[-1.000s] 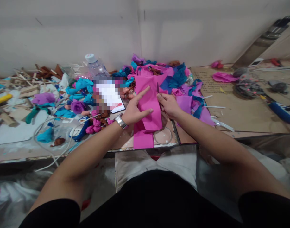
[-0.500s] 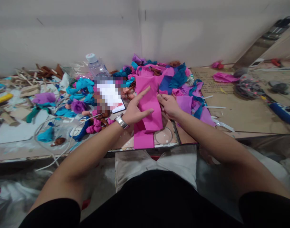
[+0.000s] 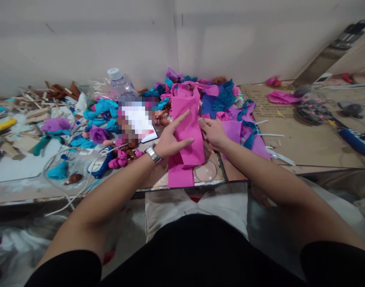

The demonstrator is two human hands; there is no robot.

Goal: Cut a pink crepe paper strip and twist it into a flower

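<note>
A folded strip of bright pink crepe paper [image 3: 190,149] lies lengthwise on the table in front of me, its lower layer reaching the front edge. My left hand [image 3: 172,139] rests on it with thumb and fingers spread, pressing from the left side. At the paper's right edge, my right hand [image 3: 214,133] is closed, thumb against the curled fingers. A thin dark blade shows only faintly above that thumb, and its handle is hidden in the hand. Under the paper's lower right side sits a clear round ring or disc [image 3: 205,171].
Crumpled blue, purple and pink paper [image 3: 227,95] is heaped behind. Left of my hands are a phone [image 3: 148,136], a clear bottle [image 3: 121,81], a white cable [image 3: 46,165], green-handled pliers [image 3: 40,144] and wood sticks [image 3: 36,99]. Cardboard [image 3: 278,143] covers the right side.
The upper right edge of the pink paper has shifted and now stands higher and looser. The dark blade shows less than before. Both hands keep nearly the same place.
</note>
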